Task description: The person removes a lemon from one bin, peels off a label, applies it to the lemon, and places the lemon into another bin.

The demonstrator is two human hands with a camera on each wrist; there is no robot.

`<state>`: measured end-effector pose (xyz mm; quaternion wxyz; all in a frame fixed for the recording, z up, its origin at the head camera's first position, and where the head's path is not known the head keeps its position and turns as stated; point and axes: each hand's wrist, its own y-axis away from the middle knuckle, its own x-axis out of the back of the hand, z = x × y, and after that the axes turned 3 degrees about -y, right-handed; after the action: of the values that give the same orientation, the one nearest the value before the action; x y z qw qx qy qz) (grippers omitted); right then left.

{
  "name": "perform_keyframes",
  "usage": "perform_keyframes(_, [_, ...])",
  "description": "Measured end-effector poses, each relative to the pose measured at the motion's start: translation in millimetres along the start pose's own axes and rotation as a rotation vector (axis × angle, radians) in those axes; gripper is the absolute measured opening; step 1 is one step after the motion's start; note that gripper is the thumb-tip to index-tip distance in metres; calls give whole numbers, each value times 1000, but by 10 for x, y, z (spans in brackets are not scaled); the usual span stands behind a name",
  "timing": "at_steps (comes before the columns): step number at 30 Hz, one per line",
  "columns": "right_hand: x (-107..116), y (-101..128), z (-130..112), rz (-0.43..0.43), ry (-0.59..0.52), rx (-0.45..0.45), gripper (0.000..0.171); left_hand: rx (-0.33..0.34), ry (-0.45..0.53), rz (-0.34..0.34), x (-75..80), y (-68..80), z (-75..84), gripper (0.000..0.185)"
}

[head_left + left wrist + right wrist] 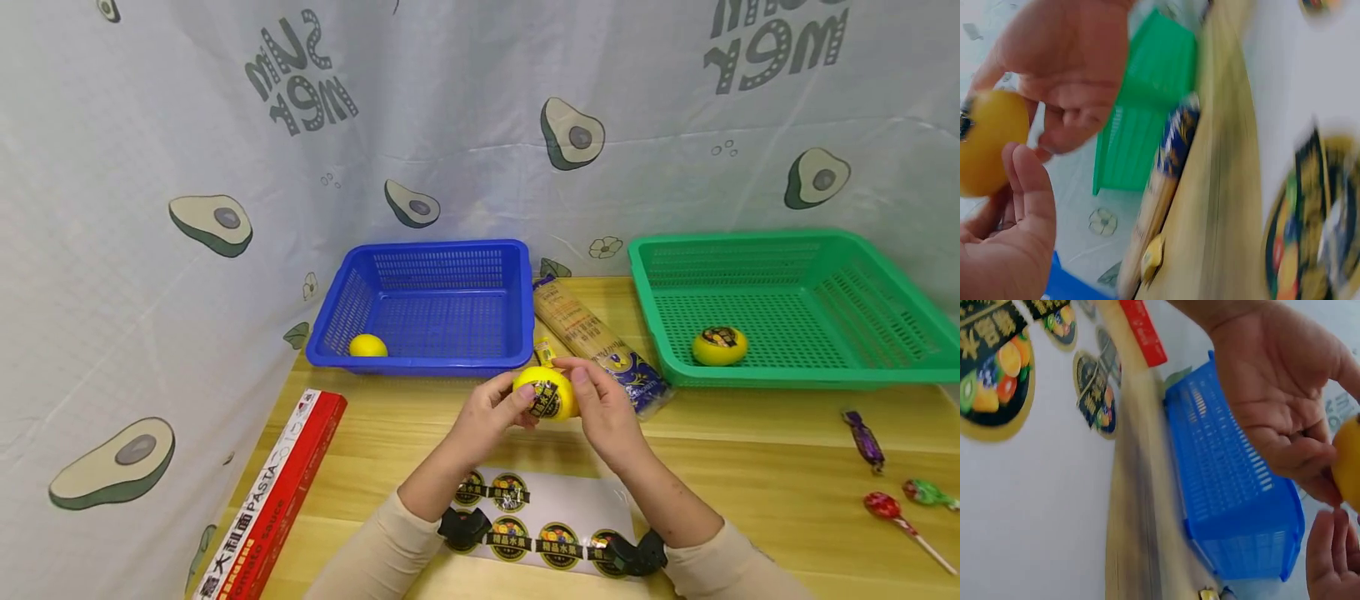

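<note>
Both hands are at a yellow lemon (540, 395) with a round black-and-gold fruit sticker on its near side. My left hand (483, 421) grips it from the left, thumb lying over the sticker. From the right, my right hand (609, 421) holds it with thumb and fingertips. The left wrist view shows the lemon (994, 144) between the two hands; the right wrist view catches only part of the lemon (1349, 462) at its edge. Below the forearms lies a white sheet of matching stickers (558, 542), partly covered by the black wrist cameras.
A blue basket (431, 364) at back left contains a plain yellow lemon (368, 346). The green basket (787, 375) at right holds a stickered lemon (718, 346). Between them lies a pasta packet (592, 333). A red pasta box (281, 492) is left; wrapped candy (864, 440) and lollipops (883, 505) are right.
</note>
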<state>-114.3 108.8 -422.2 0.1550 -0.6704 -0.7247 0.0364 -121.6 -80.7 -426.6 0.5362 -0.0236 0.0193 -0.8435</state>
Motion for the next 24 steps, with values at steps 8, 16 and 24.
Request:
perform_keyframes(8, [16,33,8,95,338,68,42,144,457,-110,-197,29,-3,26])
perform_keyframes(16, [42,33,21,146,427,209,24,146,464,-146,-222,50,5,11])
perform_keyframes(24, [14,24,119,205,414,355,21,144,470,-172,-187,39,-10,10])
